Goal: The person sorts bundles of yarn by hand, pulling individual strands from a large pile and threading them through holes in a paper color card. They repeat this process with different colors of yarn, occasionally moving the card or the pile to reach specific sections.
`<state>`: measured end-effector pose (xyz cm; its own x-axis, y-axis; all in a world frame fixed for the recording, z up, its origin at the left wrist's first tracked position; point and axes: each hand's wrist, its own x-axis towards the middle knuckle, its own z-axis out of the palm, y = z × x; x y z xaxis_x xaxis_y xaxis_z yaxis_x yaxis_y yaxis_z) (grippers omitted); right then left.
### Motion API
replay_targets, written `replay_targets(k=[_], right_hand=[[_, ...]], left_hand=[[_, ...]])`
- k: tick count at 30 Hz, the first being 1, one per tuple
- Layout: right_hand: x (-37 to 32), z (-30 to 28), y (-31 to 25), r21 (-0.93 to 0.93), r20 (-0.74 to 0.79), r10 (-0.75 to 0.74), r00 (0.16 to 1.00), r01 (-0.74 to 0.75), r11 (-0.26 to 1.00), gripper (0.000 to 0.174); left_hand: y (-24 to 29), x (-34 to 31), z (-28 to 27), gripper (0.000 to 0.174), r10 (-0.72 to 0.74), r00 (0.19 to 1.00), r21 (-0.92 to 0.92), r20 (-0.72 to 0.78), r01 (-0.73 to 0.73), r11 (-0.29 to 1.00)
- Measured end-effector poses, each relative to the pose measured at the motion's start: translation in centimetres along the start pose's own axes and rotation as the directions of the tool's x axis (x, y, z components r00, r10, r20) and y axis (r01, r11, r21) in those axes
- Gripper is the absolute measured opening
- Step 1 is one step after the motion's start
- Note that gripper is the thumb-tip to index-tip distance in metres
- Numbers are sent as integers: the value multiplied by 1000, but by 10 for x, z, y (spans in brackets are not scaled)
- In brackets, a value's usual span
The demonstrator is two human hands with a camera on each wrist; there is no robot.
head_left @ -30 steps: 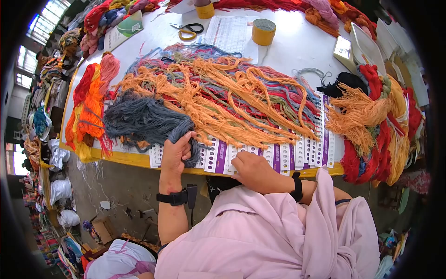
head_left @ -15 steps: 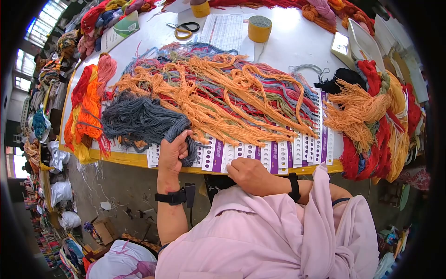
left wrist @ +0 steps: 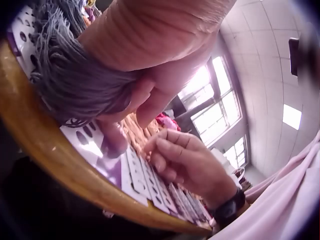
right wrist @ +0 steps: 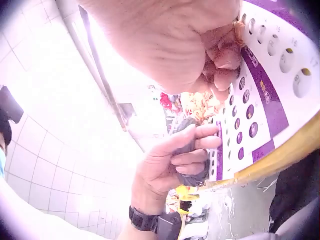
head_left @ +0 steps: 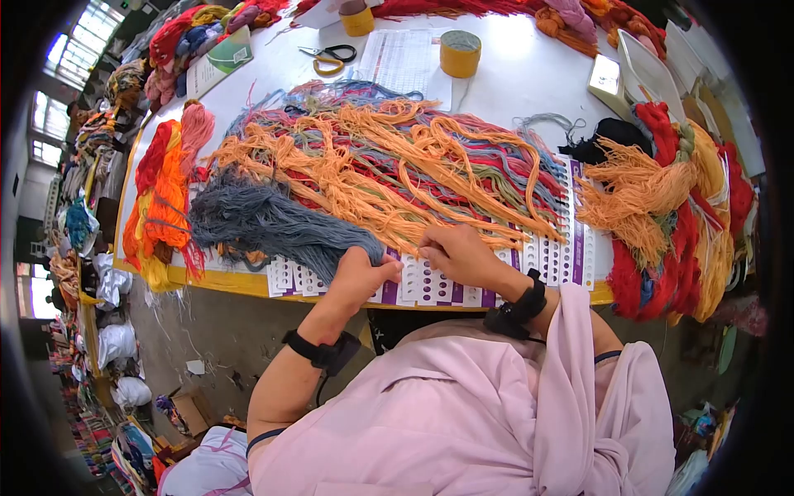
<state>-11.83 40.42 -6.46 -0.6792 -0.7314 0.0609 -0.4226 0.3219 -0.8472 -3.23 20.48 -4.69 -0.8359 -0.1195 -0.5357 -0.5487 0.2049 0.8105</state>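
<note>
A thick blue-grey yarn skein point(head_left: 277, 219) lies on the left of the table, its strands spread leftward. My left hand point(head_left: 357, 274) holds its near end, where the left wrist view shows yarn bunched around the fingers point(left wrist: 143, 95). Close by on the right, my right hand point(head_left: 465, 255) has curled fingers, with thumb and index together at the near edge of the orange threads point(head_left: 372, 198). I cannot tell whether a strand is between those fingertips. Under both hands lie white-and-purple punched cards point(right wrist: 267, 92), lined up along the table edge.
Red, orange and yellow yarn point(head_left: 161, 198) hangs over the table's left corner. More skeins point(head_left: 674, 240) drape over the right corner. Toward the back are scissors point(head_left: 328, 59), a printed sheet point(head_left: 397, 62) and a tape roll point(head_left: 460, 54). A yellow edge point(head_left: 223, 284) borders the table.
My left hand has moved right with the near end of the blue-grey skein, stretching it across more cards. My right hand has lifted slightly forward to the orange threads, its wrist turned.
</note>
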Motion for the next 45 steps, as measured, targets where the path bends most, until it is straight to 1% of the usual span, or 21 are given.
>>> replay_targets(k=[3,5,8,12,15,18,21,23,25,27,28,29,31,32,33,35,36,37,39,40,45], right_hand=[[4,1,-3,-15,-7,-21,1000,21,1000,10],[4,5,-2,-7,-29,-49,998,49,999,10],[7,2,-7,81,29,30,999,-32,996,12],[8,-6,-10,-85,85,18,996,-11,996,15],[9,-3,-11,-154,77,41,996,-29,988,16],[10,-1,-10,-178,38,29,999,-22,984,16],[9,3,-7,-226,7,-19,1000,21,974,16],[10,5,-6,-264,3,-30,1000,30,964,17],[12,2,-9,-247,39,16,999,-6,969,17],[13,-7,-22,-231,90,87,992,-64,971,17],[13,-8,-21,-235,86,50,995,-29,972,17],[15,-11,-25,-120,62,59,996,-51,992,17],[21,-20,-39,111,17,78,997,-79,991,16],[26,-16,-40,197,-61,79,995,-66,978,15],[33,-12,-38,278,-71,89,993,-66,958,16],[46,1,-27,437,-83,119,989,-71,897,17],[50,7,-23,350,-165,38,986,22,937,18],[51,13,-12,272,-178,-8,984,57,961,18],[51,22,6,109,-189,-98,977,120,987,20],[49,18,2,131,-140,-133,981,151,980,21],[48,16,1,180,-140,-85,986,110,977,20]], left_hand=[[-6,5,9,14,78,994,216,-78,-60,975],[-8,8,11,13,82,993,189,-89,-64,980],[-7,7,7,12,58,997,100,-53,-53,994],[6,3,-1,14,34,999,-15,19,-34,999],[8,2,-4,14,-17,1000,-21,18,18,1000],[-10,12,-5,15,82,997,60,15,-82,995],[-9,8,0,14,146,987,354,-67,-113,928],[0,2,0,15,185,978,459,-99,-120,880],[-5,6,-8,18,197,976,365,-93,-151,919],[23,-4,-24,13,244,966,76,-87,-237,968],[42,-14,-33,11,220,964,-111,-149,-237,965],[58,-23,-42,8,180,963,-297,-203,-235,926],[75,-33,-61,7,259,907,-485,-332,-400,778],[78,-31,-64,7,256,901,-513,-351,-413,752],[81,-30,-66,7,253,896,-540,-366,-426,726],[70,-10,-55,7,211,936,-548,-282,-338,765],[62,0,-44,8,139,960,-557,-242,-255,791],[46,13,-34,10,67,975,-565,-213,-178,805],[23,33,-21,11,17,994,-578,-106,-75,812],[21,35,-17,12,26,992,-565,-120,-90,820],[21,36,-18,14,-15,995,-587,-103,-49,808]])
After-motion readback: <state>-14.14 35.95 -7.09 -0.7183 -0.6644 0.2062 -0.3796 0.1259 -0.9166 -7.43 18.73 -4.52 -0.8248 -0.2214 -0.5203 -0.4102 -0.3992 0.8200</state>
